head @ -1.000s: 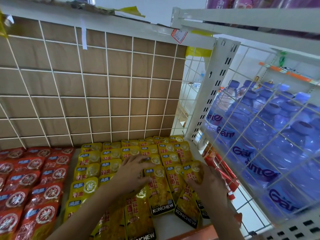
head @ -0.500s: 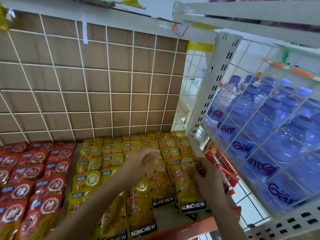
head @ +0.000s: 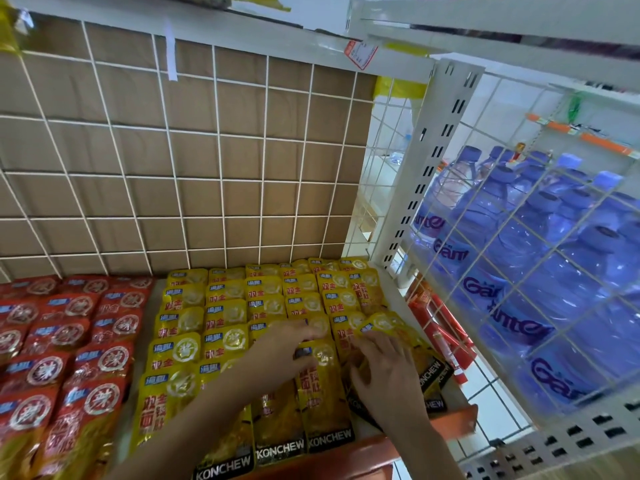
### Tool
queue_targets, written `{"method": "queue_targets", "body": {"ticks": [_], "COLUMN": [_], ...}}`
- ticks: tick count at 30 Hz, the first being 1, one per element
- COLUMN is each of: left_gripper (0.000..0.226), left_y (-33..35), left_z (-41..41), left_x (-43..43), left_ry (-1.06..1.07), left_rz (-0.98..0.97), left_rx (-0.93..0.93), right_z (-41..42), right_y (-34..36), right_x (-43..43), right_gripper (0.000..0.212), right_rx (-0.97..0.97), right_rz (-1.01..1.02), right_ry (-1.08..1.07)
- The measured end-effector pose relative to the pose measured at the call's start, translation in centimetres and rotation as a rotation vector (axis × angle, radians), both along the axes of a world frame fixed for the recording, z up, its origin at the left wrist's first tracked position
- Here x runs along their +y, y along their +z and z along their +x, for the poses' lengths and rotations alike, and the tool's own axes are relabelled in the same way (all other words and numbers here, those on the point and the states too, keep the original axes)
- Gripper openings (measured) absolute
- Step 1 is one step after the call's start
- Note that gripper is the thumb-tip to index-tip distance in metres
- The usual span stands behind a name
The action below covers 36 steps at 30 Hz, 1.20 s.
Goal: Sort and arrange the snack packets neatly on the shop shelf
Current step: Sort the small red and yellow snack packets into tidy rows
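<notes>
Head view: half a second ago the right hand (head: 386, 379) held a yellow packet (head: 398, 332) nearly straight in the front row. That packet now lies tilted at the right end of the shelf (head: 446, 422), its black KONCHEW band showing just right of the wrist. The fingers are spread over it, but whether they pinch it or only press it flat cannot be told, since the palm covers the contact. The left hand (head: 280, 355) stays where it was, fingers straight and resting released on the middle columns of yellow packets (head: 225, 317). Both forearms hide parts of the front row. The red packets (head: 69, 341) on the left are cut off by the frame edge, and the fingertips are slightly blurred.
</notes>
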<state>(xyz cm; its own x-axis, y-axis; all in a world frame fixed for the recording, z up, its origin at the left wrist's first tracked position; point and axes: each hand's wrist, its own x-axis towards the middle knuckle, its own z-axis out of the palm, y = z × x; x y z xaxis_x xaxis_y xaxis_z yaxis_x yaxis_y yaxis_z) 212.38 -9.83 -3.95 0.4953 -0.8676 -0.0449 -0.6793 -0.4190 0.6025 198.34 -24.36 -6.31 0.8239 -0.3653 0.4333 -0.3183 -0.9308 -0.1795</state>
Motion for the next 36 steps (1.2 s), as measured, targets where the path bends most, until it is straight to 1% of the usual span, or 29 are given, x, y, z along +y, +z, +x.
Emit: {"method": "queue_targets", "body": {"ticks": [4,8,12,13,15,16,18,21,23,26,29,31,33,34,36], "left_gripper": [0.049,0.061,0.065,0.073,0.101,0.110,0.118,0.120,0.117,0.114,0.103,0.104,0.103,0.101,0.095], "left_y": [0.6,0.3,0.1,0.3,0.5,0.5,0.4,0.0,-0.1,0.2,0.6,0.7,0.9,0.8,0.7], "left_z": [-0.5,-0.3,-0.1,-0.3,-0.8,-0.9,-1.1,-1.1,-1.2,-1.3,-1.2,-1.1,-1.1,-1.2,-1.3], "left_x": [0.0,0.6,1.1,1.2,1.3,1.4,1.4,1.2,1.2,1.0,0.9,0.8,0.7,0.7,0.7], "left_ry": [0.048,0.106,0.021,-0.005,-0.037,-0.038,-0.034,-0.040,-0.035,-0.034,-0.038,-0.028,-0.013,-0.009,-0.013], "left_rz": [0.032,0.039,0.125,0.151,0.188,0.206,0.214,0.207,0.207,0.225,0.245,0.232,0.199,0.179,0.133], "left_rx": [-0.104,-0.125,-0.167,-0.177,-0.196,-0.198,-0.192,-0.224,-0.216,-0.198,-0.178,-0.154,-0.147,-0.144,-0.134], "right_z": [-0.3,-0.4,-0.3,-0.3,-0.3,-0.3,-0.3,-0.3,-0.3,-0.4,-0.4,-0.5,-0.9,-1.1,-1.6], "right_y": [0.2,0.0,-0.1,-0.1,-0.1,-0.1,-0.1,-0.2,-0.2,-0.1,0.3,0.9,1.1,1.0,1.0], "right_x": [0.2,-0.1,-0.5,-0.6,-0.7,-0.7,-0.6,-0.6,-0.6,-0.6,-0.7,-0.9,-1.6,-2.2,-3.2], "right_gripper": [0.036,0.034,0.033,0.036,0.040,0.042,0.045,0.046,0.044,0.031,0.033,0.031,0.027,0.026,0.040], "right_rx": [0.028,0.046,0.083,0.093,0.107,0.114,0.123,0.124,0.120,0.094,-0.033,-0.128,-0.179,-0.176,-0.086], "right_rz": [-0.038,-0.015,0.003,0.008,0.012,0.017,0.019,0.015,0.018,0.016,0.120,0.189,0.218,0.227,0.236], "right_ry": [-0.011,0.010,0.029,0.034,0.037,0.037,0.038,0.035,0.028,0.028,0.059,0.047,-0.012,-0.051,-0.107]}}
